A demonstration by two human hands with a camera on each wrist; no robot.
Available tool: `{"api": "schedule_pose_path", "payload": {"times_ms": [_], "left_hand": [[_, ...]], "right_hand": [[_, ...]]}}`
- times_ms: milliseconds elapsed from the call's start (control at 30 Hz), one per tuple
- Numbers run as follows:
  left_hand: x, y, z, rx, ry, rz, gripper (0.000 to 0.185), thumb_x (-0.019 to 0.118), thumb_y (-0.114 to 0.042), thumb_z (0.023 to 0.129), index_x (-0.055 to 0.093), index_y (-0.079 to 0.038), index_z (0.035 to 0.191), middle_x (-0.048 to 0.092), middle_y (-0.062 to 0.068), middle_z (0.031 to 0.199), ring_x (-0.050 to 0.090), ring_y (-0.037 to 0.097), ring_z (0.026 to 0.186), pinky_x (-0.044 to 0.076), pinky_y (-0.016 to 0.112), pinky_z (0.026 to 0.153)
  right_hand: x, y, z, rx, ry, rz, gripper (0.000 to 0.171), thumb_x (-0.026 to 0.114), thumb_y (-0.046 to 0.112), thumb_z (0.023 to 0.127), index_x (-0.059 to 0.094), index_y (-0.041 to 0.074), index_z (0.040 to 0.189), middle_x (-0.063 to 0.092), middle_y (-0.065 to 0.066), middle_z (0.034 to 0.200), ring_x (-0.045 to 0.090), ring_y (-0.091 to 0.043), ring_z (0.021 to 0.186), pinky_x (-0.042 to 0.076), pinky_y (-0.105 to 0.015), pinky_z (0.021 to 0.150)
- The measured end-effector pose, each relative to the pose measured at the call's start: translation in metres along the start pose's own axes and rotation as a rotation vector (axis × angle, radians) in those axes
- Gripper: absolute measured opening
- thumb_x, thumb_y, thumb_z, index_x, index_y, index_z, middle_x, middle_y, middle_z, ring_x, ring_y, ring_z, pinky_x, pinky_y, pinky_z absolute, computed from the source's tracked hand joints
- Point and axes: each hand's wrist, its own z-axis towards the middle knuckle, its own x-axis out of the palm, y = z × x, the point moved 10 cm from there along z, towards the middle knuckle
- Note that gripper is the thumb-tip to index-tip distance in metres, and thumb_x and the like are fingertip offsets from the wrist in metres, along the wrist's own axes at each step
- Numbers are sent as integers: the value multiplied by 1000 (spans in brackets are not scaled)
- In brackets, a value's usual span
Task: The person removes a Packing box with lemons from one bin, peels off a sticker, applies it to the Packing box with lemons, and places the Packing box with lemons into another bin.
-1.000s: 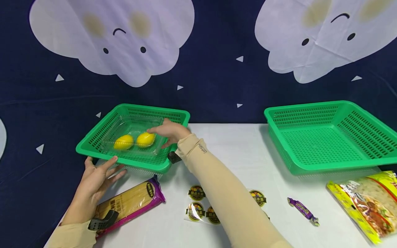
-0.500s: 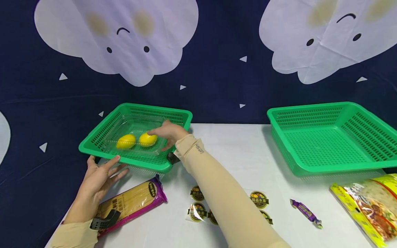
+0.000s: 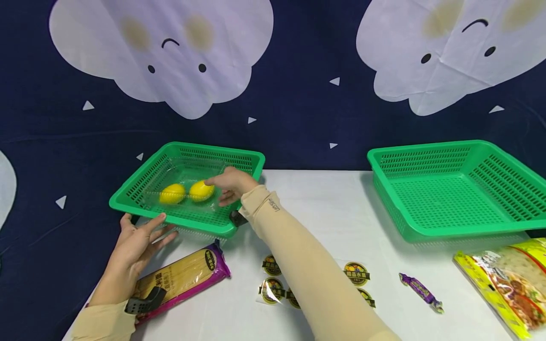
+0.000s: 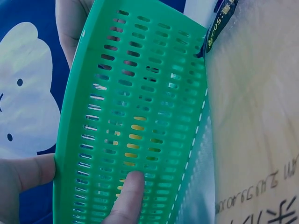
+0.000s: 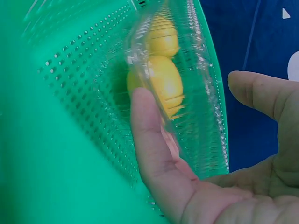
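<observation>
A clear plastic box point(image 3: 183, 176) point(image 5: 198, 93) holding two lemons point(image 3: 172, 193) point(image 5: 163, 79) lies in the left green basket point(image 3: 128, 204) point(image 4: 140, 93) point(image 5: 60, 93). My right hand point(image 3: 230, 183) point(image 5: 159, 154) reaches over the basket's near right corner. Its straight fingers lie against the box's right end, and the thumb stands apart from the box. My left hand point(image 3: 141, 237) rests flat against the basket's near left wall, with one fingertip point(image 4: 131, 196) on the slotted side and the thumb by the rim.
A second green basket point(image 3: 426, 233) stands at the right of the white table point(image 3: 324, 213). A purple noodle pack point(image 3: 183, 279) point(image 4: 257, 116) lies by my left wrist. Round stickers point(image 3: 273, 284), a wrapped candy point(image 3: 420, 291) and a yellow snack bag point(image 3: 507, 284) lie along the front.
Almost nothing differs. The right hand stays at the box's right end inside the basket, and the left hand keeps its place on the basket's wall.
</observation>
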Motion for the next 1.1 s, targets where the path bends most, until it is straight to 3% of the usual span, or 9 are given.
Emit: {"api": "schedule_pose_path", "payload": {"times_ms": [100, 267, 500, 633, 733, 800, 933, 1000, 1100], "left_hand": [[-1, 0, 0, -11, -6, -5, 112, 60, -22, 111, -39, -42, 157, -14, 18, 177, 72, 2, 96, 65, 29, 95], [0, -1, 0, -4, -14, 2, 108, 58, -20, 111, -36, -41, 159, -12, 17, 178, 72, 2, 96, 65, 28, 94], [0, 0, 1, -13, -25, 6, 109, 57, -20, 112, -39, -42, 157, -13, 16, 178, 71, 2, 97, 65, 27, 95], [0, 0, 2, -14, -30, 6, 109, 58, -21, 111, -38, -43, 158, -11, 16, 178, 71, 2, 97, 65, 28, 95], [1, 0, 3, -5, -27, 6, 109, 58, -21, 111, -38, -43, 158, -12, 16, 178, 71, 1, 96, 65, 28, 94], [1, -1, 4, 5, -22, 7, 108, 59, -21, 111, -36, -42, 159, -9, 17, 178, 72, 1, 96, 66, 28, 94], [-2, 1, 6, 3, -26, 15, 106, 61, -22, 110, -30, -42, 161, 1, 16, 175, 73, 2, 97, 65, 30, 96], [-4, 3, 6, -8, -24, 15, 106, 60, -21, 110, -30, -43, 160, 0, 16, 175, 73, 2, 97, 65, 30, 97], [-4, 5, 6, -27, -17, 6, 106, 58, -21, 111, -34, -45, 158, -10, 15, 178, 72, 1, 96, 64, 30, 98]], "right_hand": [[-1, 1, -2, -6, -11, 2, 84, 64, 24, 109, 11, 3, 171, 44, -10, 105, 55, -25, 84, 63, -48, 106], [-5, 2, -2, -22, -41, 32, 86, 68, 19, 107, 12, 2, 170, 45, -14, 122, 53, -24, 84, 63, -47, 106], [-8, 2, 0, -56, -60, 43, 79, 67, 16, 106, 20, -1, 167, 48, -19, 123, 54, -23, 78, 66, -43, 100], [-10, 2, -1, -69, -72, 37, 76, 66, 16, 106, 22, -2, 166, 49, -20, 128, 62, -29, 90, 67, -38, 93], [-13, 3, -3, -84, -78, 39, 73, 65, 16, 106, 24, -3, 163, 47, -15, 125, 67, -38, 109, 68, -35, 88], [-15, 3, -4, -95, -80, 44, 63, 65, 16, 106, 31, -4, 155, 46, -13, 121, 66, -41, 116, 68, -33, 84], [-20, 6, -5, -112, -72, 52, 31, 66, 15, 105, 42, 2, 120, 44, -11, 107, 66, -33, 94, 67, -29, 78], [-21, 7, -5, -113, -60, 48, 27, 66, 15, 105, 39, 8, 103, 43, -9, 98, 61, -26, 79, 67, -28, 76], [-25, 9, -5, -109, -48, 34, 31, 65, 16, 106, 36, 11, 94, 39, -5, 86, 55, -20, 68, 67, -28, 75]]}}
